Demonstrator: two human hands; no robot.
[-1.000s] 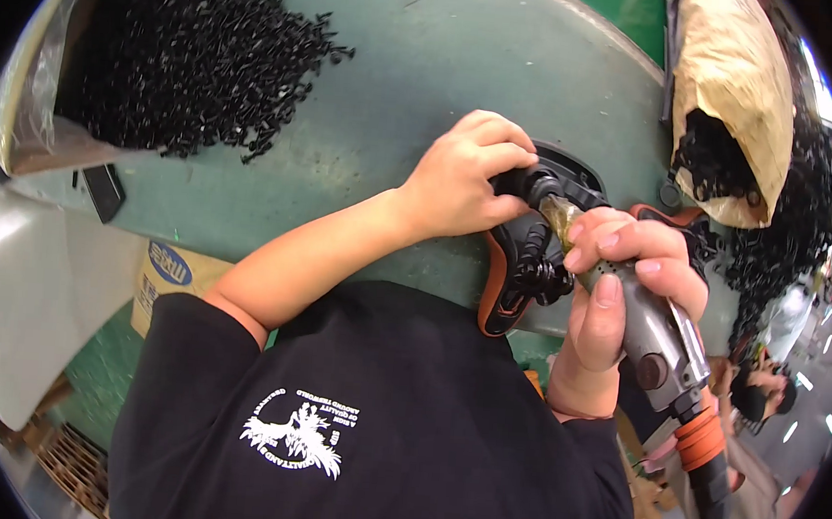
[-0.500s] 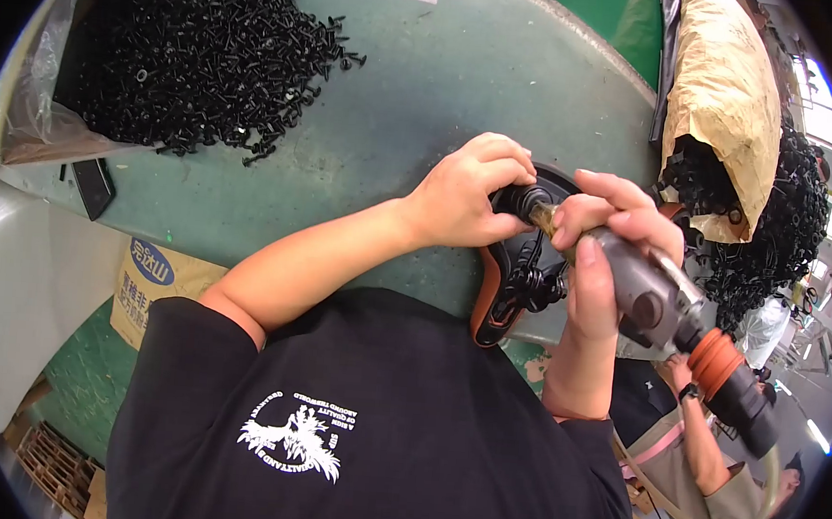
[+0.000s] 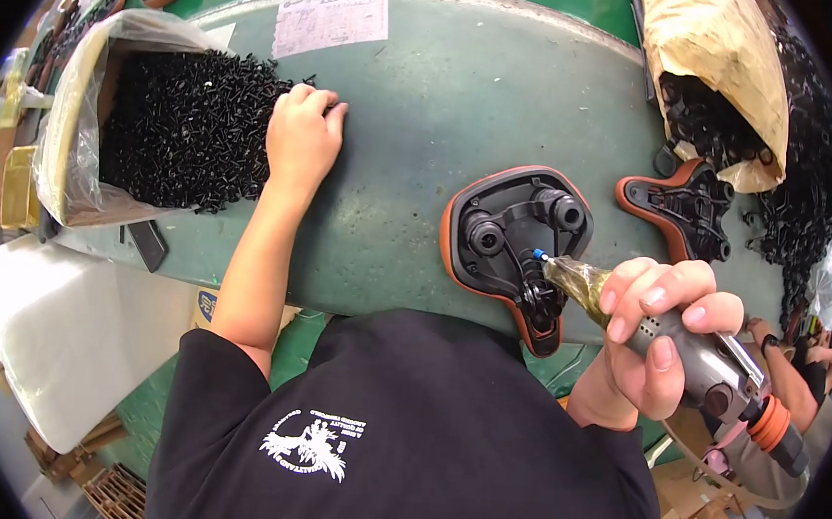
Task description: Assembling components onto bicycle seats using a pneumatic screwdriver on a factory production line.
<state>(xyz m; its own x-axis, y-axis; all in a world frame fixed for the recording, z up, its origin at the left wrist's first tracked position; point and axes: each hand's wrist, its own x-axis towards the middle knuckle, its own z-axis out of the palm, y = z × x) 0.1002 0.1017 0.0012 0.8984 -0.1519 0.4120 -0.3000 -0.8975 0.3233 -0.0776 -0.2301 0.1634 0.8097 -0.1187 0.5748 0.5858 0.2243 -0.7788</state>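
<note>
My left hand (image 3: 304, 141) is at the right edge of a heap of black screws (image 3: 179, 132), its fingers curled down and closed. What they hold is hidden from sight. In my right hand (image 3: 657, 329) is a grey air screwdriver (image 3: 713, 362) with an orange ring and taped nose, its blue-tipped bit pointing left. That tip hangs over a bicycle saddle (image 3: 507, 194), which lies upside down on the bench. The saddle has a black underside with round sockets and a brown rim, and its narrow nose points toward me.
A second upturned saddle (image 3: 671, 205) lies farther right, below a torn paper sack (image 3: 715, 49) of black parts. More black parts pile up (image 3: 798, 171) at the far right. A plastic-lined box (image 3: 78, 130) holds the screws. A printed sheet (image 3: 331, 22) and a dark phone (image 3: 148, 245) lie on the bench.
My left hand has left the saddle and moved left to the screws. The screwdriver has pulled back from the saddle, still in my right hand. The view has shifted, showing the second saddle.
</note>
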